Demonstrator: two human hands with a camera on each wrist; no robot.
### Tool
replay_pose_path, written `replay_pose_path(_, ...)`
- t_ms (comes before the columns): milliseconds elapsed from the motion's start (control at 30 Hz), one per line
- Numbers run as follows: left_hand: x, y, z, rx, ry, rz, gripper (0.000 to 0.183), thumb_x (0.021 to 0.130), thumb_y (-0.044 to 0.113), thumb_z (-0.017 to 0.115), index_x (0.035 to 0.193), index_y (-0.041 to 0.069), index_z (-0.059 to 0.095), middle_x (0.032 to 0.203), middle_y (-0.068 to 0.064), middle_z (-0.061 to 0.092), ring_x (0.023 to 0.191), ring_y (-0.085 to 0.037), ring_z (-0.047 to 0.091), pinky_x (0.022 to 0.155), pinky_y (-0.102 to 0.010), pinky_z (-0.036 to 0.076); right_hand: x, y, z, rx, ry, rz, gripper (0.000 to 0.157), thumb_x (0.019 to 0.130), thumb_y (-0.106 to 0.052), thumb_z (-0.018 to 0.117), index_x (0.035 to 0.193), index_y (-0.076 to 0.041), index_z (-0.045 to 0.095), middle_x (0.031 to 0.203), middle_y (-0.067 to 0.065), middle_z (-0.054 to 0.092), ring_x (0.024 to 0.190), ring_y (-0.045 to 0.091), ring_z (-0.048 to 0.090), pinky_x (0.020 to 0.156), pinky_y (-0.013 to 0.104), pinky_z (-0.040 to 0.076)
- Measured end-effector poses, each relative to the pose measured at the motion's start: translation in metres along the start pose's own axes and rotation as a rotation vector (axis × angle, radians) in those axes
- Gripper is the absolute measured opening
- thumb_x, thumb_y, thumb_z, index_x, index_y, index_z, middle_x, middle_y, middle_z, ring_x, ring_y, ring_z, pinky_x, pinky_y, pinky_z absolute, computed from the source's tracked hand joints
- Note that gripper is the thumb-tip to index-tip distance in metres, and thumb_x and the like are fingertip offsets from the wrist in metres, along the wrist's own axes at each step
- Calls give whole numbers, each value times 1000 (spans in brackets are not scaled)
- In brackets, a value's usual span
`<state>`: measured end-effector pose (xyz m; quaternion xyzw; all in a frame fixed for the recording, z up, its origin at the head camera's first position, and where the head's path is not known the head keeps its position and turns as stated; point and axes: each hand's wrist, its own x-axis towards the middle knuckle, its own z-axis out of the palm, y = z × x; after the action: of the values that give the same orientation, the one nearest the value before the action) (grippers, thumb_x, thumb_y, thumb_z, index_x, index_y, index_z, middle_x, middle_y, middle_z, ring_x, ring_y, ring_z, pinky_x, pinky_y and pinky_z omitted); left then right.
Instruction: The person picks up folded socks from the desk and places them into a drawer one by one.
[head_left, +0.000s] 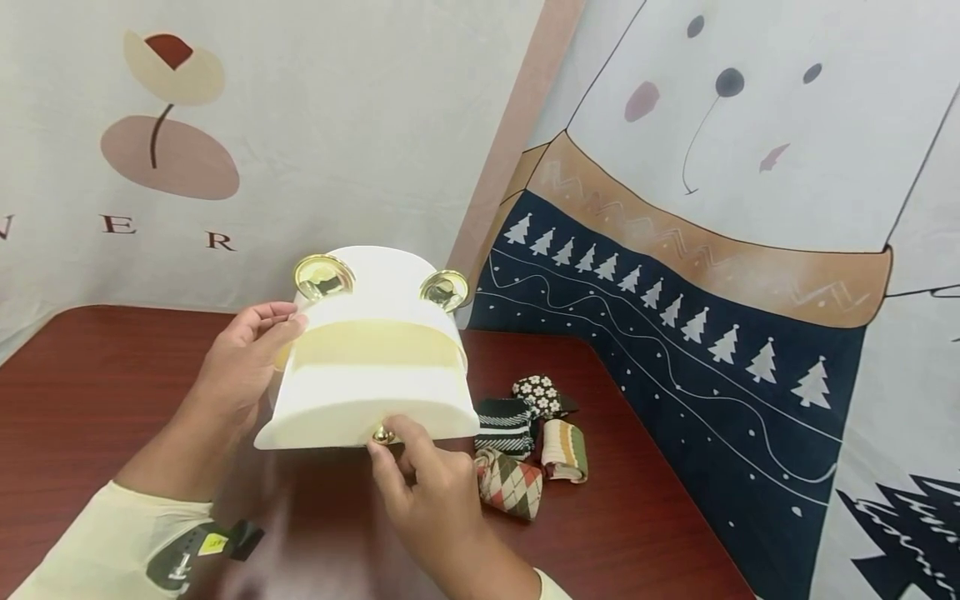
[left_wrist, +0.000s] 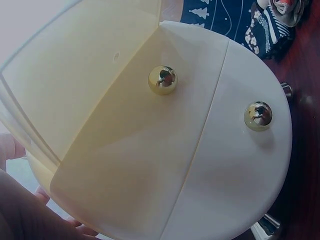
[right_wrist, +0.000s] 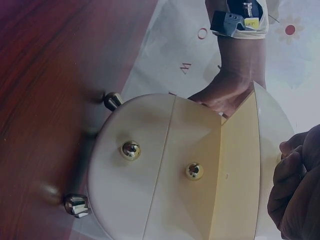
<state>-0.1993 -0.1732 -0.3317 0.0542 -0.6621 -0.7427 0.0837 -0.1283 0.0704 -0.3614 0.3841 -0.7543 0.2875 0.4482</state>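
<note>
A white, round-fronted drawer box (head_left: 375,275) with gold discs at its upper back stands on the table. Its top drawer (head_left: 375,421) is pulled out toward me. My right hand (head_left: 442,492) pinches the gold knob (head_left: 383,435) on that drawer's front between thumb and fingers. My left hand (head_left: 243,358) grips the box's left side, thumb near the left gold disc (head_left: 324,277). In the right wrist view, two lower drawer fronts (right_wrist: 132,200) with gold knobs sit flush beneath the extended drawer. What the drawer holds inside cannot be made out.
Several rolled socks lie right of the box: an argyle one (head_left: 510,483), a dark striped one (head_left: 504,427), a flowered one (head_left: 538,394) and a cream-and-green one (head_left: 564,450). Short metal feet (right_wrist: 76,205) support the box. Printed cloth (head_left: 360,125) hangs behind the brown table (head_left: 112,400).
</note>
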Motion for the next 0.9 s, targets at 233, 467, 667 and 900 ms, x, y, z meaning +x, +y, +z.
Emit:
replay_pose_path(233, -1, -1, -1, 46, -3, 17, 19, 110, 36, 66, 125, 29, 56, 114, 9, 54, 94, 0, 62, 77, -16, 57, -2, -2, -2, 9, -2, 7, 16, 105, -14, 73, 119, -7, 70, 55, -10, 45, 44, -5, 37, 53, -2, 29)
replay_pose_path(467, -1, 0, -1, 45, -5, 17, 20, 110, 35, 65, 126, 27, 56, 111, 11, 55, 92, 1, 63, 76, -15, 58, -4, -4, -3, 18, -7, 9, 16, 106, -14, 71, 120, -6, 70, 55, -10, 45, 44, -5, 37, 53, -3, 28)
replay_pose_path(667, -1, 1, 0, 51, -2, 12, 22, 110, 35, 64, 128, 26, 55, 111, 12, 55, 91, 1, 63, 75, -16, 58, -5, -4, -3, 7, 4, -5, 18, 106, -16, 72, 121, -6, 70, 54, -10, 45, 45, -5, 34, 53, -2, 28)
replay_pose_path(900, -1, -2, -2, 35, -6, 20, 20, 109, 37, 66, 124, 29, 56, 113, 9, 55, 92, -1, 64, 75, -16, 58, -2, 1, -11, 48, 98, -96, 32, 109, -24, 69, 120, 6, 71, 54, -10, 48, 42, -3, 38, 52, 1, 36)
